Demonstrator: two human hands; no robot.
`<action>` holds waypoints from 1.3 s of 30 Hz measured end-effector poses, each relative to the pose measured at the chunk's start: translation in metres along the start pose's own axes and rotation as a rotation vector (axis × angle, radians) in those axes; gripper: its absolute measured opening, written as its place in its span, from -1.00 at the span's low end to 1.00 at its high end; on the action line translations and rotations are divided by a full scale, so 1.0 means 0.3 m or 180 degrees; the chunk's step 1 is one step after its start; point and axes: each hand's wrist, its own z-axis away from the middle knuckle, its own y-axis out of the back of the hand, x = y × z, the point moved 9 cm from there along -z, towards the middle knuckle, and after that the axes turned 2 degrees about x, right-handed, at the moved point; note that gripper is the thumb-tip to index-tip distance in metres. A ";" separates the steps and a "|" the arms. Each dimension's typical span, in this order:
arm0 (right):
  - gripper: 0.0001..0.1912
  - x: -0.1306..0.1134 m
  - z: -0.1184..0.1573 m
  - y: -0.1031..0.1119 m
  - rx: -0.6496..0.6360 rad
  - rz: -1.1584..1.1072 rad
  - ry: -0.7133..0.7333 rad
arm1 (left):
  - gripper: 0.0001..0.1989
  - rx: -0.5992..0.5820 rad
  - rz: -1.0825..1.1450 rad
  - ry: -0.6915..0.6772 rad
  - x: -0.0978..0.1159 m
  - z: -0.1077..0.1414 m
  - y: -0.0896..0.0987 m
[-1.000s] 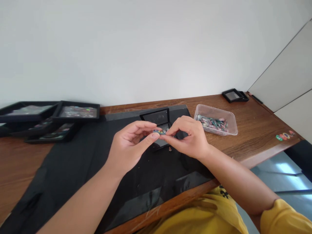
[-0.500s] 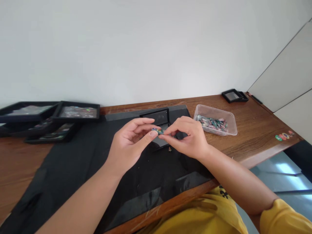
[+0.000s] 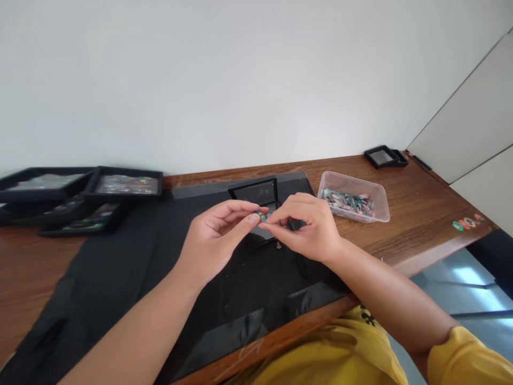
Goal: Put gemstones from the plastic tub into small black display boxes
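Note:
Between my two hands is a small colourful piece, blue-green with yellow; its kind is too small to tell. My left hand pinches one end between thumb and fingers. On the other end, the thumb and forefinger of my right hand are closed. Just behind and below them stands a black hinged case with its lid raised, its lower half mostly hidden by my hands. A tiny brownish bit lies on the black mat near my right hand.
A clear plastic tub of colourful small pieces stands right of my hands. Black framed cases are stacked at the left, and smaller ones lie at the back right. Several round stickers sit near the table's right edge.
My left fingers have straightened and come down slightly over the piece, so less of it shows. Both hands stay in nearly the same place, still pinching it.

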 end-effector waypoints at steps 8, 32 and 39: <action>-0.77 0.009 0.008 -0.014 -0.0100 0.0135 -0.0005 | -0.54 -0.0151 0.0218 0.0048 0.004 0.010 -0.021; -0.83 0.011 0.013 -0.015 -0.0127 0.0101 0.0028 | -0.66 -0.0582 -0.0257 -0.0133 0.004 0.019 -0.046; -0.93 0.022 0.012 -0.031 -0.0376 0.0270 -0.0042 | -0.73 -0.0336 -0.1235 -0.0991 0.064 0.035 -0.025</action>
